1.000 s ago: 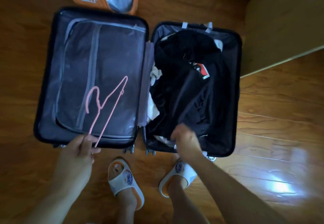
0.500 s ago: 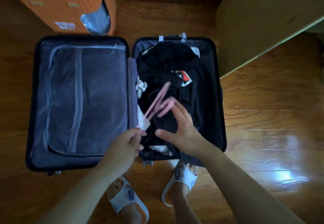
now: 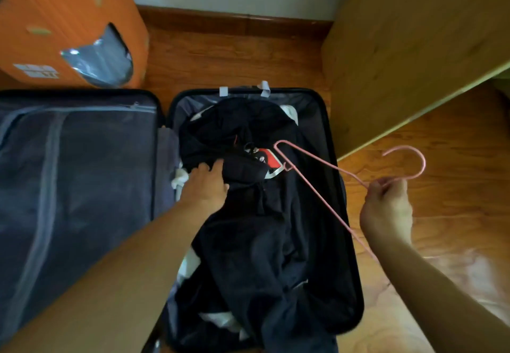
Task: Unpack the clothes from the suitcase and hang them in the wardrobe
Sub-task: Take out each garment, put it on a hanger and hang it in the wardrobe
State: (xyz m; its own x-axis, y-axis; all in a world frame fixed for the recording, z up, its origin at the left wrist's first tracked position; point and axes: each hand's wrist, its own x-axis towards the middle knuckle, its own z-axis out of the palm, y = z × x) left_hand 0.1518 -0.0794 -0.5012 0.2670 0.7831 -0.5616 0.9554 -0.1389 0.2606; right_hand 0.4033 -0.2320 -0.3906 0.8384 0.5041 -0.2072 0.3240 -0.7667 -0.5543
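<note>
Clothes [image 3: 256, 264] fill the right half of the suitcase [image 3: 334, 187], which lies open flat on the wooden floor [image 3: 455, 228]. Most of them are dark, and bits of white cloth peek out at the near end and along the left edge. They are all in the case, so I think the job has only just begun.

Closest to us, two bare arms reach out over the case. The left hand [image 3: 205, 184] comes down on top of the pile, about halfway up. Its fingers curl over a fold of a dark top with a red and white patch [image 3: 269, 156], so it seems to be grabbing that piece. I can't be sure how tight the grip is.

The right hand [image 3: 386, 209] is off to the right, over the floor just beside the case. It pinches a thin pink hanger [image 3: 317, 187] near the neck. The hook points away to the right, and one arm of the hanger sticks out over the clothes.

The left half of the case shows only a zipped grey liner [image 3: 77, 187].

Farther back an orange box [image 3: 69, 21] stands behind that half. A pale wooden panel [image 3: 414, 49], maybe the wardrobe, stands at the far right.

Nothing is on the hanger yet. Each piece has to come out, go on a hanger, and be hung up.
</note>
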